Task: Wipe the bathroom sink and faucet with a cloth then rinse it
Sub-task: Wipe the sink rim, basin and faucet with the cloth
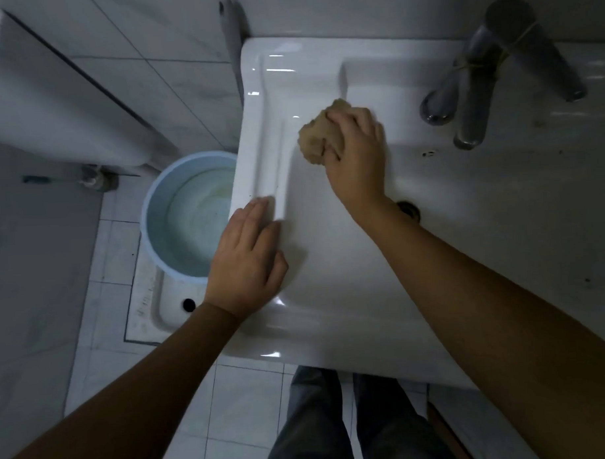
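A white ceramic sink [309, 67] fills the middle of the head view. My right hand [357, 158] presses a bunched tan cloth [316, 136] against the inner left wall of the basin. My left hand [247, 258] lies flat on the sink's left rim, fingers together and holding nothing. A grey metal faucet [478, 96] with a string tied around it stands at the back right, apart from both hands. The dark drain [408, 208] peeks out beside my right wrist.
A light blue bucket [156, 213] with water stands on the floor left of the sink, over a white squat pan [159, 303]. A white cabinet [49, 100] is at the far left. My legs [335, 427] stand on the tiled floor below the sink's front edge.
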`<state>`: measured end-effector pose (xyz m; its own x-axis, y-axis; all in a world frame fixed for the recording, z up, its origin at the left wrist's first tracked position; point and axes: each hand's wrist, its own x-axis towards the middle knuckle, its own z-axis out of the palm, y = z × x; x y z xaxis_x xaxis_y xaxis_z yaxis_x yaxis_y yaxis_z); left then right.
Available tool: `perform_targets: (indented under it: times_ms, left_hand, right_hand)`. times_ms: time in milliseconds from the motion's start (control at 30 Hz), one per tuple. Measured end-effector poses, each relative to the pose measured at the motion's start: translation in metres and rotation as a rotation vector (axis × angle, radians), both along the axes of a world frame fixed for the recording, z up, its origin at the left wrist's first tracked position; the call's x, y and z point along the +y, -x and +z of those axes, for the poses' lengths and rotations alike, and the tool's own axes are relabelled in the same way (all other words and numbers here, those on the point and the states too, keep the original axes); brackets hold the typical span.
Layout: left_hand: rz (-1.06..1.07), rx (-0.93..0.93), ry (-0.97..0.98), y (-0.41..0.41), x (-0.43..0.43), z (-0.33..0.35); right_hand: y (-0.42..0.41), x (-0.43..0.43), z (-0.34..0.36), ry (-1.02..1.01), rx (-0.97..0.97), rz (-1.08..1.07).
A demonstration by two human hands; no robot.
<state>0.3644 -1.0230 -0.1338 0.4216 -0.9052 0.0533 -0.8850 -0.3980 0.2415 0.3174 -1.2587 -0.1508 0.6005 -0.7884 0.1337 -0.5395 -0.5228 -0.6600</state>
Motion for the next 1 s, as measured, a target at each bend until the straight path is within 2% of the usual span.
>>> perform_targets:
  times_ms: [133, 267, 433, 567, 633, 867, 1000]
  left_hand:
    - [-0.002, -0.013, 0.039, -0.001, 0.002, 0.0]
    - [0.002, -0.02, 0.069, 0.0, 0.002, 0.001]
    - [0.03, 0.035, 0.08, 0.003, 0.005, 0.004]
    - [0.169, 0.149, 0.167, 0.012, 0.029, 0.014]
    - [0.213, 0.16, 0.149, 0.021, 0.059, 0.016]
    - [0.08, 0.133, -0.012, 0.047, 0.123, 0.014]
    - [0.076, 0.173, -0.011, 0.049, 0.128, 0.016]
  right_hand:
    - [-0.041, 0.034, -0.003, -0.023, -0.025, 0.177]
    - [-0.043, 0.024, -0.005, -0.043, 0.008, 0.253]
    - [-0.038, 0.039, 0.003, -0.239, -0.023, 0.289]
    - [-0.013, 0.069, 0.01, -0.334, -0.012, 0.356]
    - [0.003, 0.089, 0.012, -0.359, -0.024, 0.382]
    - [0.069, 0.171, 0.02, -0.419, 0.004, 0.402]
    - [0.107, 0.201, 0.03, -0.314, 0.153, 0.512]
